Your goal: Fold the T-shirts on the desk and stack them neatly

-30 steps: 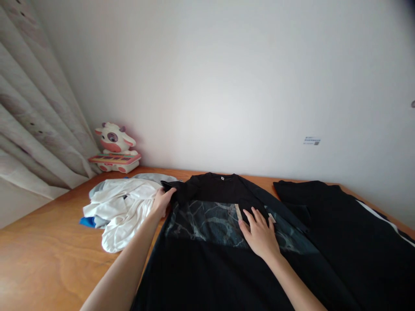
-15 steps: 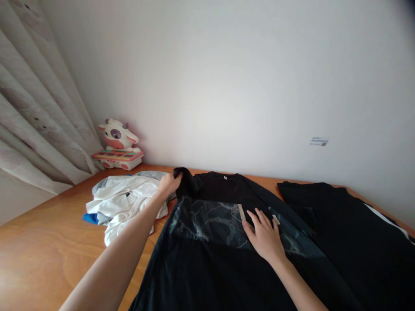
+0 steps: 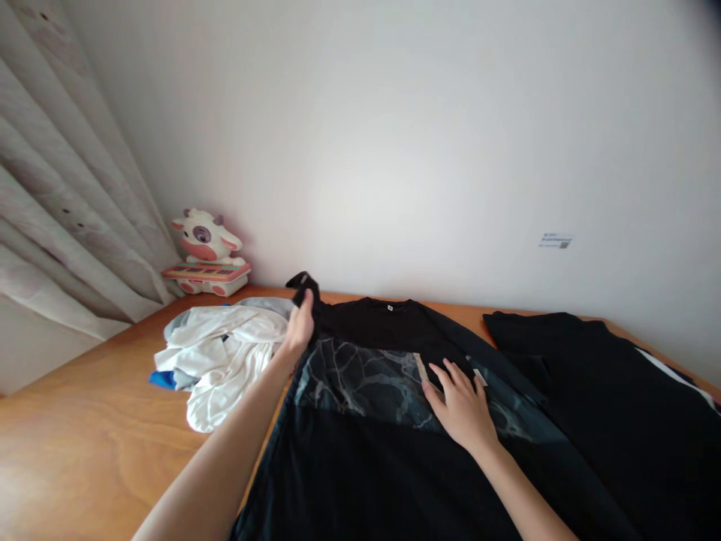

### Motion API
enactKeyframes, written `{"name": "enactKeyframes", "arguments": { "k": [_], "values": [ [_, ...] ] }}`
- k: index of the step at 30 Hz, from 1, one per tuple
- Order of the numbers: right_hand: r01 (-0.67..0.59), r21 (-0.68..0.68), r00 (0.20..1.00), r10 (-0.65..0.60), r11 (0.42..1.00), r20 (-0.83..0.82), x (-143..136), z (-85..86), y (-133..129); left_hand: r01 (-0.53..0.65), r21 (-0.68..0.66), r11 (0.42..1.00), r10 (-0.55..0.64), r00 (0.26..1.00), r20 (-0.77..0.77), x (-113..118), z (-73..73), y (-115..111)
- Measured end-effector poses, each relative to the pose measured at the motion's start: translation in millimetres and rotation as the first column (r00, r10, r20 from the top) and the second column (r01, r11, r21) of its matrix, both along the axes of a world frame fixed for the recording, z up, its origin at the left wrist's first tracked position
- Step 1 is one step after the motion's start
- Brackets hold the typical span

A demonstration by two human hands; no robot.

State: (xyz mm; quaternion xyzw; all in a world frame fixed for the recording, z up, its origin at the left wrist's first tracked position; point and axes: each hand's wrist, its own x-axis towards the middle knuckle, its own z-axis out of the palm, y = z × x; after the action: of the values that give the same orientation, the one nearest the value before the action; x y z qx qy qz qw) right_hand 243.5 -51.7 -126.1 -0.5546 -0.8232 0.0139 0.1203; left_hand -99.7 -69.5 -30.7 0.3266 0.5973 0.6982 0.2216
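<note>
- A shirt (image 3: 360,466) is lying on the table (image 3: 101,451), before the wall (image 3: 394,135).
- A clothes pile (image 3: 242,342) is sitting left of the shirt.
- A toy (image 3: 207,270) is standing behind the pile, right of the curtain (image 3: 61,188).
- Another garment (image 3: 613,406) is lying right of the shirt.
- A sticker (image 3: 555,241) is clinging to the wall.

Two hands (image 3: 301,327) (image 3: 463,415) — one patterned shirt (image 3: 366,387), one cow toy (image 3: 207,254), one wall label (image 3: 555,240).

Soft light brightens the middle of a pale wall (image 3: 394,150) behind a brown worktop (image 3: 84,451), its wood grain showing at 8 o'clock. Pleated, light-toned curtains (image 3: 56,188) hang at 10 o'clock; 1 small printed label (image 3: 555,240) marks the wall at 3 o'clock.
</note>
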Motion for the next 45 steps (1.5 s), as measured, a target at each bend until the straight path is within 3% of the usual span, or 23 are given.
{"name": "enactKeyframes", "arguments": {
  "k": [1,2,3,4,5,6,7,10,15,17,22,24,27,30,32,34,38,42,45],
  "values": [
    [0.002,0.0,1.0,-0.002,1.0,-0.001,-0.1,-0.1,0.1,0.112,-0.04,0.993,-0.117,0.981,-0.156,15.7,-4.9,-4.2],
    [0.003,0.0,1.0,-0.003,1.0,-0.004,-0.2,-0.4,0.3,0.279,-0.158,0.947,-0.32,0.856,-0.406,32.3,-11.7,-10.5],
    [0.003,0.0,1.0,-0.003,1.0,-0.007,-0.4,-0.9,0.4,0.382,-0.322,0.866,-0.498,0.615,-0.611,48.9,-20.2,-18.5],
    [0.002,0.001,1.0,-0.002,1.0,-0.009,-0.5,-1.7,0.6,0.384,-0.47,0.795,-0.598,0.364,-0.714,64.8,-30.0,-27.6],
    [0.004,0.001,1.0,-0.004,1.0,-0.01,-0.5,-2.7,0.7,0.321,-0.559,0.764,-0.632,0.2,-0.749,79.0,-40.4,-37.0],
    [0.005,0.002,1.0,-0.005,1.0,-0.01,-0.4,-3.8,0.8,0.248,-0.599,0.762,-0.639,0.131,-0.758,90.9,-50.3,-45.9],
    [0.006,0.004,1.0,-0.005,1.0,-0.01,-0.2,-5.0,0.9,0.187,-0.603,0.775,-0.626,0.108,-0.772,99.8,-58.9,-53.7],
    [0.003,0.011,1.0,-0.003,1.0,-0.011,0.3,-6.4,1.7,0.104,-0.543,0.834,-0.552,0.132,-0.823,106.6,-71.5,-67.3],
    [0.065,0.021,0.997,-0.064,0.998,-0.046,-12.5,9.1,8.6,0.175,-0.414,0.893,-0.441,0.163,-0.883,86.6,-59.4,-69.7],
    [0.108,-0.006,0.989,-0.108,0.994,-0.105,-26.6,19.7,14.1,0.244,-0.372,0.896,-0.415,0.162,-0.895,85.2,-55.9,-70.1],
    [0.18,-0.122,0.961,-0.201,0.976,-0.191,-70.0,34.5,32.0,0.384,-0.33,0.862,-0.386,0.077,-0.919,98.3,-58.7,-74.3],
    [0.192,-0.132,0.956,-0.216,0.972,-0.199,-82.1,34.8,38.1,0.392,-0.308,0.867,-0.381,0.122,-0.917,100.0,-58.2,-76.4],
    [0.177,-0.148,0.951,-0.208,0.973,-0.228,-90.2,32.5,42.1,0.356,-0.229,0.906,-0.34,0.288,-0.895,92.8,-52.3,-72.8],
    [0.156,-0.156,0.939,-0.195,0.975,-0.282,-89.3,27.8,39.1,0.181,-0.211,0.96,-0.271,0.443,-0.855,77.3,-42.7,-49.9],
    [0.146,-0.15,0.928,-0.188,0.978,-0.321,-87.1,23.4,35.0,0.028,-0.304,0.952,-0.279,0.477,-0.833,65.7,-35.8,-22.6],
    [0.136,-0.137,0.904,-0.179,0.981,-0.387,-85.4,19.4,31.5,-0.057,-0.397,0.916,-0.33,0.454,-0.828,56.0,-30.0,9.6],
    [0.124,-0.124,0.833,-0.171,0.985,-0.526,-85.6,16.1,29.7,-0.044,-0.481,0.875,-0.437,0.355,-0.827,50.4,-27.4,64.8],
    [0.089,-0.126,0.808,-0.146,0.988,-0.57,-86.6,17.3,31.3,-0.009,-0.584,0.812,-0.566,0.23,-0.791,59.2,-37.1,93.5],
    [0.076,-0.13,0.798,-0.138,0.989,-0.587,-86.0,16.8,32.4,-0.04,-0.626,0.779,-0.608,0.198,-0.769,58.9,-42.4,105.2]
  ]
}}
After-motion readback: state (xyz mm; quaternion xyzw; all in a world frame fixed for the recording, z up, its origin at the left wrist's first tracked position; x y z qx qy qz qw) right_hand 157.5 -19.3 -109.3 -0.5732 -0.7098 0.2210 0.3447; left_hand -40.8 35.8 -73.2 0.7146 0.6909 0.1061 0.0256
